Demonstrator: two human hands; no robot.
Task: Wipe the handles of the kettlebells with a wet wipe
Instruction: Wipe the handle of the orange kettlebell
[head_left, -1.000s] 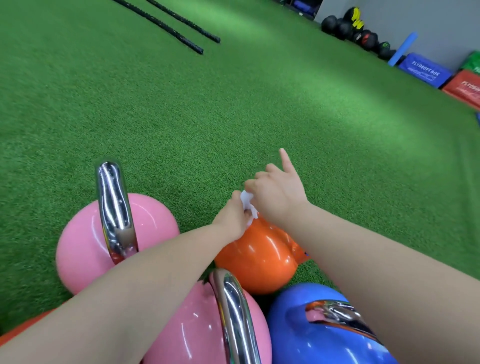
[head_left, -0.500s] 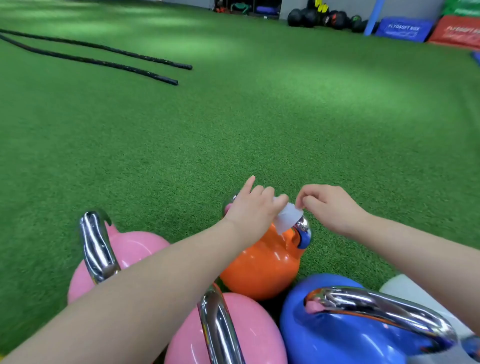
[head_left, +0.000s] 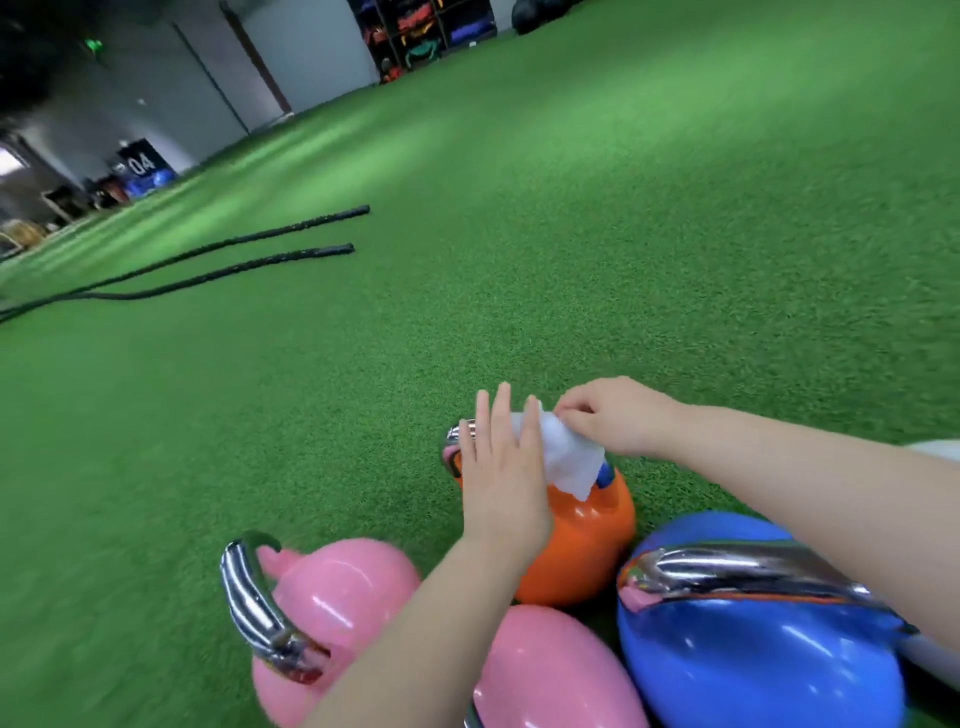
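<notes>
Your left hand (head_left: 501, 467) lies flat, fingers straight, on the orange kettlebell (head_left: 576, 540) handle; right hand (head_left: 615, 415) pinches the wet wipe (head_left: 563, 457).

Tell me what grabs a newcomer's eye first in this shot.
Low in the middle, two hands meet over the orange kettlebell: the left hand lies flat with fingers straight on its chrome handle, and the right hand pinches the white wet wipe draped there. Glossy pink and blue kettlebells crowd the bottom edge on green turf.
</notes>
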